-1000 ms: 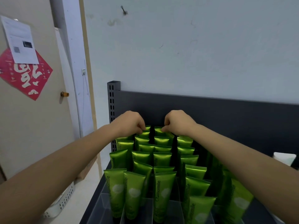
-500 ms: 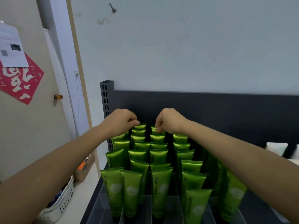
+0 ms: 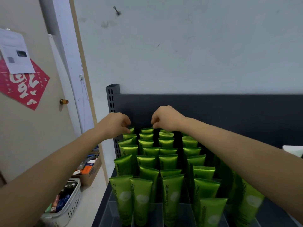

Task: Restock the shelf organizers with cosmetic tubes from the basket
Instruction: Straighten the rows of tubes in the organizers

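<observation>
Green cosmetic tubes (image 3: 168, 163) stand cap-down in several rows inside clear shelf organizers (image 3: 184, 213) on a dark shelf. Both my arms reach to the back of the rows. My left hand (image 3: 114, 124) has its fingers curled, with the fingertips pinching the crimped top of the rearmost tube (image 3: 131, 129) in the left row. My right hand (image 3: 165, 118) is curled too, its thumb and fingers on the top edge of the rearmost tube (image 3: 146, 130) in the second row. A white slotted basket (image 3: 72, 208) sits on the floor at the lower left, holding dark mixed items.
The shelf's dark back panel (image 3: 213, 112) and slotted upright post (image 3: 112, 102) rise just behind my hands. A cardboard box (image 3: 91, 171) with small packages lies on the floor beside the basket. A door with a brass knob (image 3: 64, 101) is at left. A white object (image 3: 293, 150) sits at the right edge.
My hands have moved slightly apart and a little higher at the back of the rows. The camera has tilted down and left, so the basket and box on the floor now show.
</observation>
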`<control>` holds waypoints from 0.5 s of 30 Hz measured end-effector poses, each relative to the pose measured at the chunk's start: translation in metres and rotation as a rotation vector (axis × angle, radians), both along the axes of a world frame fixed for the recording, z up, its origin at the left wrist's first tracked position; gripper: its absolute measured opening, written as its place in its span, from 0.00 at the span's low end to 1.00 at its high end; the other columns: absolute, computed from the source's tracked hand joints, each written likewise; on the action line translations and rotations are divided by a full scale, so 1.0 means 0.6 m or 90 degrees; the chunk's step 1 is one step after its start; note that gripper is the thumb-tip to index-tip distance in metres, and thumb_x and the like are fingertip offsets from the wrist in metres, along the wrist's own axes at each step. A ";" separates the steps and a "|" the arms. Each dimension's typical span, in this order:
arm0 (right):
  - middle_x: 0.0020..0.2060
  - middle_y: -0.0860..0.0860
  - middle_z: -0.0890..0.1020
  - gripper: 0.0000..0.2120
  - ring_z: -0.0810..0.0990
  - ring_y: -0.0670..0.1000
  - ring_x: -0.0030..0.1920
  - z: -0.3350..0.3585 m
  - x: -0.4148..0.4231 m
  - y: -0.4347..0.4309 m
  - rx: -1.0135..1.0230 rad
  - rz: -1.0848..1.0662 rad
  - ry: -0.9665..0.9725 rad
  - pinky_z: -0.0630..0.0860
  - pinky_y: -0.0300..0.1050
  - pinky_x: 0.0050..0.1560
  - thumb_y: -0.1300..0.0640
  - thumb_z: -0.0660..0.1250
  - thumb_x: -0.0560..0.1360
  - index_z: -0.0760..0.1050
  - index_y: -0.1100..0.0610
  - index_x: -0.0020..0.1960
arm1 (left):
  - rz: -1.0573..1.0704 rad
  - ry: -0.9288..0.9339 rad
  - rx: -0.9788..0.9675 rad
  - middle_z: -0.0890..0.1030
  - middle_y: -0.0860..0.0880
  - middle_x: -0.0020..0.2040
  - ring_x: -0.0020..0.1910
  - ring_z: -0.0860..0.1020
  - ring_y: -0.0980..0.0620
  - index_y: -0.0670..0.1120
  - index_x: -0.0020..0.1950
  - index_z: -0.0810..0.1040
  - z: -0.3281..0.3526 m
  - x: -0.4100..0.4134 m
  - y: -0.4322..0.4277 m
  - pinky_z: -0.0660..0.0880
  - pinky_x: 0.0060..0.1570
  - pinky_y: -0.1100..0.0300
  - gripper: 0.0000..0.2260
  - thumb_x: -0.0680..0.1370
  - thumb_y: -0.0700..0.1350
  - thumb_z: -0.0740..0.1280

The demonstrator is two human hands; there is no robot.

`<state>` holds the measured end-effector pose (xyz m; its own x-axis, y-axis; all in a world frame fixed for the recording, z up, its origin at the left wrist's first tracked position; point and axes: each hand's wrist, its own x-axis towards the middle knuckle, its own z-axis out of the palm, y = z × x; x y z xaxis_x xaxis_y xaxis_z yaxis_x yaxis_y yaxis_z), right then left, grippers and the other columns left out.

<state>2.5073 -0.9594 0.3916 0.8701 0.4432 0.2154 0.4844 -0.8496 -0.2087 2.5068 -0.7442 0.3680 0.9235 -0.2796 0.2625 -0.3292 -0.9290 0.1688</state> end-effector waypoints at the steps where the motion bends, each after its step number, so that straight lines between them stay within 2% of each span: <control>1: 0.51 0.51 0.83 0.08 0.79 0.52 0.52 -0.005 0.005 0.007 -0.016 0.001 0.002 0.77 0.49 0.54 0.57 0.70 0.74 0.82 0.56 0.52 | 0.002 0.001 0.000 0.82 0.48 0.53 0.50 0.79 0.51 0.44 0.59 0.79 -0.004 0.003 -0.001 0.71 0.49 0.62 0.14 0.75 0.46 0.70; 3: 0.51 0.52 0.82 0.08 0.79 0.53 0.52 -0.013 0.013 0.020 -0.051 0.004 0.004 0.78 0.50 0.53 0.56 0.70 0.73 0.81 0.56 0.52 | -0.005 -0.008 -0.011 0.82 0.49 0.54 0.51 0.79 0.52 0.44 0.56 0.82 -0.007 0.010 -0.002 0.68 0.48 0.64 0.10 0.75 0.45 0.70; 5: 0.49 0.53 0.82 0.02 0.79 0.55 0.50 -0.021 0.021 0.030 -0.071 0.002 0.006 0.78 0.50 0.50 0.57 0.69 0.74 0.80 0.55 0.45 | -0.007 -0.004 -0.023 0.83 0.50 0.52 0.49 0.78 0.54 0.45 0.53 0.83 -0.005 0.016 -0.004 0.67 0.47 0.65 0.08 0.75 0.43 0.70; 8: 0.46 0.53 0.83 0.04 0.80 0.55 0.48 -0.024 0.028 0.038 -0.070 -0.010 0.008 0.78 0.49 0.47 0.56 0.70 0.73 0.79 0.52 0.39 | -0.014 0.020 -0.039 0.83 0.50 0.50 0.44 0.76 0.58 0.45 0.51 0.84 0.002 0.024 -0.001 0.68 0.45 0.67 0.07 0.74 0.41 0.71; 12: 0.46 0.53 0.83 0.04 0.80 0.54 0.48 -0.021 0.033 0.038 -0.053 -0.010 0.016 0.79 0.51 0.51 0.56 0.72 0.72 0.82 0.56 0.43 | -0.032 0.030 -0.051 0.83 0.51 0.48 0.42 0.76 0.59 0.45 0.51 0.84 0.002 0.029 0.004 0.67 0.39 0.70 0.07 0.73 0.42 0.72; 15: 0.49 0.53 0.83 0.07 0.80 0.54 0.51 -0.019 0.027 0.033 -0.070 0.007 0.029 0.78 0.50 0.53 0.56 0.71 0.72 0.82 0.58 0.48 | -0.050 0.008 -0.057 0.83 0.53 0.48 0.41 0.75 0.61 0.46 0.51 0.84 0.004 0.024 0.008 0.65 0.39 0.73 0.07 0.74 0.44 0.71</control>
<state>2.5237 -0.9395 0.3804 0.8728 0.4717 0.1250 0.4861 -0.8631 -0.1369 2.5211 -0.7397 0.3706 0.9030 -0.3275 0.2782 -0.3980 -0.8815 0.2542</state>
